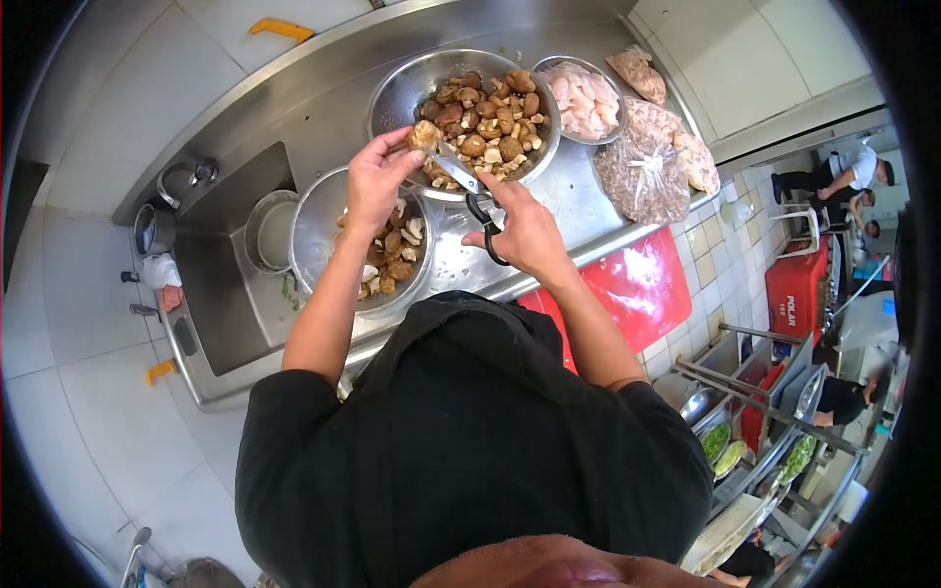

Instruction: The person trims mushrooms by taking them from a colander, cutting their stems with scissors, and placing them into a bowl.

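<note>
My left hand (375, 174) pinches a brown mushroom (423, 135) between thumb and fingers. In my right hand (526, 227) is a pair of scissors with black handles (477, 218), and its metal blades (455, 167) reach up to the mushroom. Both hands are over the near rim of a big steel bowl (389, 96), which holds many whole brown mushrooms (472, 145) with pale stems. A second steel bowl (316, 223), partly hidden behind my left forearm, contains mushrooms (397, 257), some showing pale undersides.
Right of the bowls are a bowl of pale meat strips (585, 101) and tied plastic bags of minced-looking food (642, 181). At left, a pot (272, 230) of cloudy liquid stands in the sink (211, 294). A red board (637, 289) lies beside the counter; people work far right.
</note>
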Demonstrator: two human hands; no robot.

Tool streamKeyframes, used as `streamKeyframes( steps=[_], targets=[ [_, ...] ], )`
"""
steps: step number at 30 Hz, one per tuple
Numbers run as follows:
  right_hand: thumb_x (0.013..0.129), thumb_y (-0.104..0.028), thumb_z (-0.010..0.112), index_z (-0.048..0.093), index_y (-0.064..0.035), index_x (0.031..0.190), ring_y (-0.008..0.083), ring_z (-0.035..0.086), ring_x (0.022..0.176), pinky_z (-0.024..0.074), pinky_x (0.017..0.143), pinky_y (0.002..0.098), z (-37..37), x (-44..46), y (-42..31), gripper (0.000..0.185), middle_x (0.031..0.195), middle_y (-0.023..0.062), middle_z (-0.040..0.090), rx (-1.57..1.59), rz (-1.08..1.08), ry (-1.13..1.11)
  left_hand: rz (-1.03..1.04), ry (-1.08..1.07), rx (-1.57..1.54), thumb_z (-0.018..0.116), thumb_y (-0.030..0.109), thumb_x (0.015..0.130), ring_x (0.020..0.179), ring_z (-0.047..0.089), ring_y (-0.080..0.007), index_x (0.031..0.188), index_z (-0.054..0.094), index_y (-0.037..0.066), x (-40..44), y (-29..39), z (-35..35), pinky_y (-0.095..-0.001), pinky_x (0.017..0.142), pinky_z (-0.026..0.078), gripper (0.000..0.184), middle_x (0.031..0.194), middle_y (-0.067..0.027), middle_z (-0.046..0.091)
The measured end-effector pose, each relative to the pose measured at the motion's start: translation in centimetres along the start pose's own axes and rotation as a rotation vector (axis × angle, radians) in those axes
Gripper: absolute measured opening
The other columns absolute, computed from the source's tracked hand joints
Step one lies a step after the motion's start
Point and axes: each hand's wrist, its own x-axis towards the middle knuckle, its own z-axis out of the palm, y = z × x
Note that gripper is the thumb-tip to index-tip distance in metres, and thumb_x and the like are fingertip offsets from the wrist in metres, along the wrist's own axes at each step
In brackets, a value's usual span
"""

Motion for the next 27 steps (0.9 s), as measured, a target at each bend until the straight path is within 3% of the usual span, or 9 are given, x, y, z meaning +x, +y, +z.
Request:
streamKeyframes(
  steps=[5, 11, 15, 16, 19, 20, 23, 24, 27],
  targets=[
    [0.063, -0.039, 0.091, 0.052, -0.012, 0.143, 0.0433, 0.064, 0.096, 0.0515, 0.081, 0.0475, 0.4, -0.5, -0.5, 0.094, 0.111, 0.0238, 0.064, -0.106, -0.007, -0.031, -0.016, -0.007, 0.042, 0.072, 0.001, 0.091, 0.099, 0.068, -0.0138, 0.13, 0.06, -0.01, -1.9, -0.1, 0.5, -0.0258, 0.09, 0.055, 0.042, 0.113, -0.0123, 0.071],
    [0.064, -0.037, 0.092, 0.058, -0.0091, 0.137, 0.043, 0.066, 0.092, 0.0513, 0.079, 0.0476, 2.4, 0.1, 0.9, 0.086, 0.094, 0.0223, 0.069, -0.071, -0.04, 0.01, -0.04, 0.067, 0.117, 0.074, 0.004, 0.09, 0.091, 0.068, -0.0116, 0.127, 0.062, -0.01, -1.9, -2.2, 1.2, -0.0231, 0.081, 0.055, 0.042, 0.108, -0.0113, 0.073],
    [0.069, -0.032, 0.092, 0.058, -0.0063, 0.138, 0.0273, 0.067, 0.07, 0.0531, 0.068, 0.0398, 1.6, 0.5, 0.6, 0.08, 0.081, 0.0132, 0.066, 0.129, 0.036, -0.079, -0.095, 0.181, 0.081, 0.072, 0.003, 0.09, 0.087, 0.068, -0.0117, 0.124, 0.063, -0.009, -2.0, -2.9, 2.0, -0.0242, 0.076, 0.058, 0.038, 0.106, -0.0107, 0.071],
    [0.072, -0.033, 0.092, 0.054, -0.0021, 0.142, 0.0151, 0.063, 0.067, 0.0518, 0.062, 0.032, 0.1, 0.6, -0.6, 0.085, 0.081, 0.0057, 0.062, 0.408, 0.343, -0.31, -0.151, 0.224, 0.007, 0.07, 0.003, 0.09, 0.087, 0.068, -0.0121, 0.123, 0.064, -0.009, -1.6, -2.5, 1.8, -0.0248, 0.076, 0.059, 0.036, 0.106, -0.0103, 0.071],
    [0.073, -0.032, 0.091, 0.047, 0.0013, 0.146, 0.0115, 0.062, 0.069, 0.0502, 0.059, 0.0276, 0.4, -1.1, -0.2, 0.092, 0.084, 0.002, 0.061, 0.698, 0.306, -0.287, -0.19, 0.277, -0.085, 0.064, 0.0, 0.093, 0.091, 0.07, -0.0171, 0.12, 0.063, -0.005, -0.7, -2.6, 0.3, -0.0308, 0.083, 0.061, 0.027, 0.109, -0.011, 0.07],
    [0.073, -0.031, 0.09, 0.04, 0.0, 0.152, 0.0113, 0.061, 0.073, 0.0501, 0.063, 0.0265, 1.3, -1.4, 0.4, 0.098, 0.091, 0.0024, 0.061, 0.793, 0.318, -0.329, -0.19, 0.304, -0.087, 0.064, 0.0, 0.092, 0.093, 0.07, -0.0169, 0.118, 0.064, -0.004, -0.7, -1.8, -0.1, -0.0308, 0.083, 0.061, 0.026, 0.109, -0.0109, 0.07],
    [0.068, -0.039, 0.093, 0.039, -0.0022, 0.153, 0.0166, 0.063, 0.086, 0.0538, 0.076, 0.0305, 3.3, -2.0, 0.3, 0.107, 0.098, 0.0103, 0.065, 0.626, 0.255, -0.371, -0.146, 0.357, -0.018, 0.067, 0.001, 0.091, 0.087, 0.068, -0.0141, 0.115, 0.064, -0.004, -1.6, -1.1, -1.2, -0.0281, 0.075, 0.059, 0.025, 0.106, -0.0093, 0.07],
    [0.066, -0.044, 0.093, 0.041, -0.003, 0.152, 0.0223, 0.063, 0.103, 0.0518, 0.09, 0.0344, 3.9, -2.0, -0.2, 0.108, 0.111, 0.0162, 0.066, 0.652, 0.27, -0.402, -0.139, 0.377, 0.056, 0.068, 0.001, 0.09, 0.083, 0.067, -0.0127, 0.114, 0.065, -0.004, -2.3, -0.6, -1.3, -0.0262, 0.07, 0.057, 0.025, 0.104, -0.0083, 0.07],
    [0.067, -0.044, 0.092, 0.041, -0.0022, 0.151, 0.026, 0.061, 0.114, 0.0481, 0.099, 0.035, 5.0, -1.6, -1.7, 0.107, 0.124, 0.0199, 0.065, 0.545, 0.227, -0.45, -0.123, 0.402, 0.105, 0.071, 0.001, 0.088, 0.077, 0.066, -0.0113, 0.11, 0.063, -0.006, -4.5, 0.0, -1.9, -0.0247, 0.063, 0.054, 0.025, 0.098, -0.0091, 0.07]
  ],
)
